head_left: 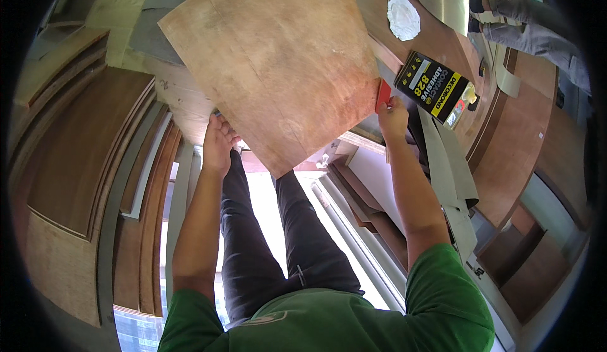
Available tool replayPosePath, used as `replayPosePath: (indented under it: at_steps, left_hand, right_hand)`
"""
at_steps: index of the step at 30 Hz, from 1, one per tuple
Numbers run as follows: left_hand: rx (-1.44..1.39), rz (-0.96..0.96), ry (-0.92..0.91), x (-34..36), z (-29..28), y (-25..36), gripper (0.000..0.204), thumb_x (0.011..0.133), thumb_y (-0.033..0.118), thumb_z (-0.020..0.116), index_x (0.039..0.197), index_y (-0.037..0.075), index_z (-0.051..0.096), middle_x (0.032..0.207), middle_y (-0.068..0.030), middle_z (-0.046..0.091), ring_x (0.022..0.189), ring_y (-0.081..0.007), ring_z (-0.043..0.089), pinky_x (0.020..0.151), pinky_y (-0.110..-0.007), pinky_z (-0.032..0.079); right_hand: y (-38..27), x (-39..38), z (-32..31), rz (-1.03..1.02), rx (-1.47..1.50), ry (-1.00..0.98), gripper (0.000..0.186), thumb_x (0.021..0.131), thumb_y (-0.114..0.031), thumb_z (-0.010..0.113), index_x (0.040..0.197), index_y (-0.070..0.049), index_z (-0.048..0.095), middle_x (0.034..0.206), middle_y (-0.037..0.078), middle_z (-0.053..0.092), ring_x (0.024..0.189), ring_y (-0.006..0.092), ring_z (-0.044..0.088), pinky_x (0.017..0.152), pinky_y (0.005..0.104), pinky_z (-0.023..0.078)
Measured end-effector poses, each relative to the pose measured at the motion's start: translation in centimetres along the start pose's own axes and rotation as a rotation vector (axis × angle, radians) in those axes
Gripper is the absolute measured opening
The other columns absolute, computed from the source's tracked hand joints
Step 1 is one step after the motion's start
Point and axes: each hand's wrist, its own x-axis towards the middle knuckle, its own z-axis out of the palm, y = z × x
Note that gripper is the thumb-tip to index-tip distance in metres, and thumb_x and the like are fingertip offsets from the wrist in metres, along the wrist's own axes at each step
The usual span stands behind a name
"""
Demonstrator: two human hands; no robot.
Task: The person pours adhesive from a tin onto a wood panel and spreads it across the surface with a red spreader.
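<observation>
A large, light brown wooden sheet (278, 55) lies slantwise in front of me, one corner pointing toward my legs. At its near left edge is my left hand (219, 142), its fingers curled against the edge and partly hidden. My right hand (393, 119) is closed on a flat red spreader (382, 94) at the sheet's right corner. Just beyond that hand, a rectangular black-and-yellow glue can (434, 87) rests on the work surface, tilted in view, with a pale, smeared spout.
Stacked boards (82, 156) stand along the left. A crumpled white, round piece (403, 18) lies beyond the can. At the upper right are another person's grey-trousered legs (537, 26). Curved brown panels (506, 168) and grey sheet strips (446, 168) fill the right side.
</observation>
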Motion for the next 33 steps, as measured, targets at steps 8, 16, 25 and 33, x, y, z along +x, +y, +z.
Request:
replayPosePath:
  at_steps: [8,16,25,33]
  left_hand:
    - [0.065,0.011,-0.040,-0.1,-0.3,0.7,0.075,0.097,0.063,0.028,0.139,0.002,0.041,0.127,-0.0109,0.058,0.110,-0.0208,0.054,0.098,-0.038,0.037]
    - [0.045,0.003,-0.075,-0.4,0.2,1.4,0.074,0.098,0.062,0.026,0.138,0.002,0.044,0.126,-0.0128,0.058,0.112,-0.0235,0.053,0.102,-0.039,0.035]
    - [0.012,0.006,-0.037,-0.1,-0.3,0.9,0.070,0.101,0.058,0.024,0.137,0.002,0.045,0.123,-0.0135,0.059,0.111,-0.0241,0.055,0.101,-0.039,0.037]
    - [0.039,-0.019,-0.046,-0.2,-0.6,1.1,0.076,0.099,0.062,0.025,0.138,0.000,0.043,0.120,-0.0141,0.059,0.111,-0.0244,0.054,0.101,-0.040,0.036]
  right_hand:
    - [-4.1,8.2,2.6,0.160,0.157,-0.060,0.024,0.076,-0.017,0.057,0.086,0.002,0.068,0.070,0.014,0.066,0.067,0.0220,0.064,0.063,0.0359,0.049]
    - [-14.9,21.4,3.9,0.032,0.364,-0.041,0.025,0.073,-0.016,0.065,0.090,0.002,0.069,0.079,0.013,0.067,0.070,0.0220,0.064,0.063,0.0363,0.049]
    - [-31.3,5.6,5.1,-0.651,-0.240,-0.218,0.027,0.075,-0.018,0.067,0.099,-0.005,0.068,0.100,0.017,0.065,0.099,0.0307,0.064,0.079,0.0408,0.054]
    - [-21.5,10.1,0.5,-0.512,0.197,-0.208,0.032,0.085,-0.013,0.053,0.113,-0.011,0.069,0.095,0.020,0.069,0.084,0.0330,0.067,0.075,0.0419,0.052]
